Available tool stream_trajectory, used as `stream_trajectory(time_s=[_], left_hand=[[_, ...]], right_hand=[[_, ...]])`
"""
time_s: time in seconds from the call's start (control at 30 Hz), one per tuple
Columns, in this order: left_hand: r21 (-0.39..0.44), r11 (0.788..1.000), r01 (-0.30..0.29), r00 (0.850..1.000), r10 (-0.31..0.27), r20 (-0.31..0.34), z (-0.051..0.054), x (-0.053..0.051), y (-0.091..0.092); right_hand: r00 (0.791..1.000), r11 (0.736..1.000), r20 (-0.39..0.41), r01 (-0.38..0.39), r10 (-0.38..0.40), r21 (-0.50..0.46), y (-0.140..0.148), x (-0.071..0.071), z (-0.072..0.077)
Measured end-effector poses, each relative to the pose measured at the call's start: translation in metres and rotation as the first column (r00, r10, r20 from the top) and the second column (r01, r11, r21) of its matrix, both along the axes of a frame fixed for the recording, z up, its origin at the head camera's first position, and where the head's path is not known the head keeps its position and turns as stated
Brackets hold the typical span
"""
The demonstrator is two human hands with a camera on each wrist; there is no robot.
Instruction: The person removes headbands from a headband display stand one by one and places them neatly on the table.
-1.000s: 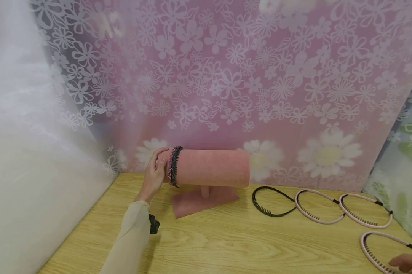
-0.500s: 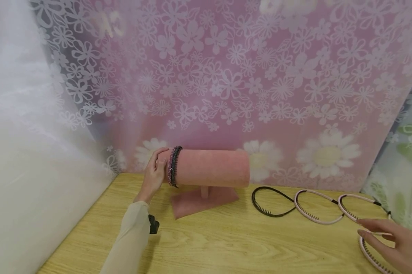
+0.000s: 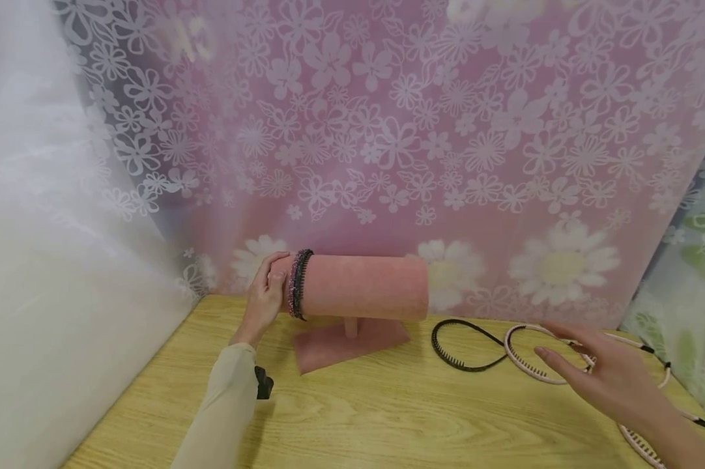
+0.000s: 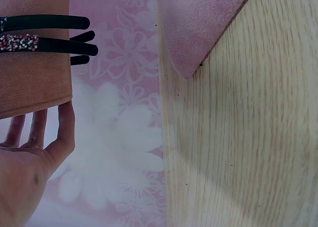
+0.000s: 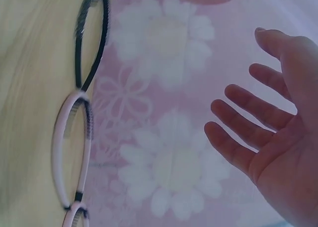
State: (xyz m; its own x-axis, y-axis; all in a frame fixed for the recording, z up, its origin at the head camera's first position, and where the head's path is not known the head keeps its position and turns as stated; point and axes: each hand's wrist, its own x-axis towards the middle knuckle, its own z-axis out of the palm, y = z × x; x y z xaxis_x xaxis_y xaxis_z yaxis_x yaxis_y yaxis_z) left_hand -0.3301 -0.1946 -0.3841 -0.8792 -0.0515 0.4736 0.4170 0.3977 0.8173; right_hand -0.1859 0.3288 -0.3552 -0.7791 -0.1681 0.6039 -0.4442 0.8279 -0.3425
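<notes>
My left hand [image 3: 264,296] grips the left end of a pink padded roll [image 3: 364,286], which stands on a post over a flat pink base [image 3: 352,345]. Two dark headbands sit side by side round the roll near that hand; in the left wrist view one [image 4: 59,46] carries pink and white beads. My right hand [image 3: 604,371] hangs with fingers apart and holds nothing. It is above the row of loose headbands at the right, partly covering the pink ones. Nearest its fingertips is a pink headband [image 3: 519,365]; left of that lies a black headband [image 3: 446,358].
The wooden table [image 3: 417,417] meets a pink flowered sheet [image 3: 352,163] behind the roll. Another pink headband [image 3: 636,446] lies under my right forearm near the front right. White sheeting [image 3: 65,260] borders the left side.
My right hand has come in from the lower right corner and moved left and up over the pink headbands. The left hand, roll and loose headbands look unmoved.
</notes>
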Motion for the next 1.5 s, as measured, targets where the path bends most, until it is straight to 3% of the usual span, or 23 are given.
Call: stream_trajectory(time_s=[0.27, 0.47, 0.73, 0.83, 1.17, 1.5], left_hand=[[-0.010, 1.000, -0.005, 1.000, 0.005, 0.002, 0.001, -0.001, 0.000], [0.001, 1.000, -0.001, 1.000, 0.001, -0.008, 0.000, -0.002, 0.000], [0.009, 1.000, 0.003, 1.000, -0.003, 0.002, 0.000, -0.003, -0.001], [0.023, 1.000, 0.015, 1.000, -0.015, 0.008, 0.000, -0.002, -0.001], [0.004, 1.000, 0.004, 1.000, -0.004, -0.002, 0.001, -0.002, 0.001], [0.004, 1.000, 0.002, 1.000, -0.002, 0.002, 0.000, -0.001, 0.000]], right_hand=[[0.992, 0.993, -0.055, -0.115, 0.113, -0.019, -0.045, -0.015, 0.015], [0.987, 0.990, -0.085, -0.137, 0.138, 0.010, -0.071, -0.029, 0.021], [0.978, 0.976, -0.030, -0.210, 0.209, -0.062, -0.101, -0.047, 0.029], [0.974, 0.973, -0.041, -0.225, 0.223, -0.049, -0.112, -0.052, 0.035], [0.924, 0.933, -0.134, -0.361, 0.357, -0.002, -0.157, -0.072, 0.057], [0.908, 0.907, -0.037, -0.420, 0.418, -0.041, -0.200, -0.098, 0.066]])
